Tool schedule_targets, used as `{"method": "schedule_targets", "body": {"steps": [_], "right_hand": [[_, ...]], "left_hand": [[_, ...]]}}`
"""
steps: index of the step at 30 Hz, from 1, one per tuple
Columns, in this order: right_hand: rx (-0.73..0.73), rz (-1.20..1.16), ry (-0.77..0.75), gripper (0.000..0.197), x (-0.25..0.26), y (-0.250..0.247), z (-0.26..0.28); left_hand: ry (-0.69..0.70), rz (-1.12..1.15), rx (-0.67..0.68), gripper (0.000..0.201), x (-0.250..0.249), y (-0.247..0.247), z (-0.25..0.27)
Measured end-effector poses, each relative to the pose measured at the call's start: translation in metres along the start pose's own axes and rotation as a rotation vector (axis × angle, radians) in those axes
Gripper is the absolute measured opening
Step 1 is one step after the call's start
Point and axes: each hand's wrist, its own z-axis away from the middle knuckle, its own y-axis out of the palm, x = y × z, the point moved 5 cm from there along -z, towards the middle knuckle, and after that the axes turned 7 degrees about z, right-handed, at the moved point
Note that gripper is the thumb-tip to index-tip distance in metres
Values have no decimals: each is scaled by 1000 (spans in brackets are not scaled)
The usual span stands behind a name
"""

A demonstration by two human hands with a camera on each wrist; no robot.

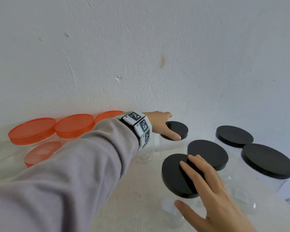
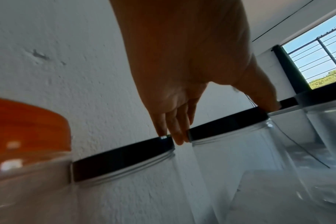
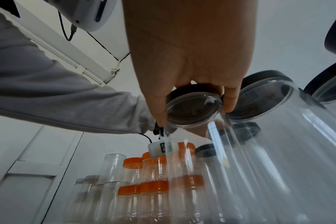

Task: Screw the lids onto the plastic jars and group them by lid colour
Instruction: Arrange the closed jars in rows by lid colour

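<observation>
My left hand [image 1: 172, 125] reaches across to a small clear jar with a black lid [image 1: 180, 128] near the wall and pinches the lid's rim. In the left wrist view its fingers [image 2: 175, 128] lie on one edge of that lid [image 2: 230, 125] and the thumb on the other. My right hand [image 1: 185, 180] grips the black lid [image 1: 172, 174] of the nearest jar, fingers on top and thumb at the side. The right wrist view looks up through this jar at the lid [image 3: 194, 106]. Three other black-lidded jars [image 1: 208, 154] [image 1: 233, 136] [image 1: 268, 160] stand to the right. Orange-lidded jars [image 1: 32, 129] [image 1: 74, 125] line the wall at left.
The white wall [image 1: 141, 56] rises right behind the jars. My grey left sleeve [image 1: 65, 173] crosses the table and covers part of the orange group. Several more orange-lidded jars [image 3: 155, 186] and a lidless clear jar [image 3: 113, 166] show in the right wrist view. The table edge [image 1: 285, 205] runs at right.
</observation>
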Motion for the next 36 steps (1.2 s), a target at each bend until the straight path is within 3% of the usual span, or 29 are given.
{"method": "schedule_targets", "body": {"steps": [4,10,16,28,33,36], "right_hand": [[-3,6,-28,73,-3,1,0],[43,106,-28,74,-3,4,-1],[27,48,-45,69,-5,7,-1],[32,2,-40,70,-5,8,0],[133,-69,-17,74,-3,2,-3],[196,-241,31,78,-3,-5,-4]], "left_hand": [[19,-5,-6,88,-1,-1,-14],[26,-26,-120,50,6,-7,-28],[28,37,-231,58,15,-5,-32],[58,62,-260,53,22,-6,-27],[215,216,-310,44,4,-6,11],[327,350,-238,43,-12,4,44]]}}
